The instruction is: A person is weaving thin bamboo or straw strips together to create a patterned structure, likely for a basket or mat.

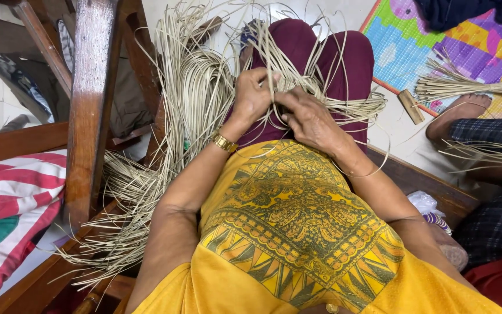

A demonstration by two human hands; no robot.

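I sit looking down at my lap, in a yellow patterned top and maroon trousers. My left hand (253,93), with a gold watch on the wrist, is shut on a bunch of thin pale cane strips (297,72) over my thighs. My right hand (308,119) pinches the same strips just beside it, fingers closed on them. The two hands touch each other. A big loose bundle of the same strips (196,99) drapes from my left side down past the seat.
A dark wooden post (91,104) and frame stand at my left, beside a red-and-white striped cloth (13,197). Another person's foot (460,113) and checked trouser leg are at the right, by a colourful mat (437,40) with more strips (466,87).
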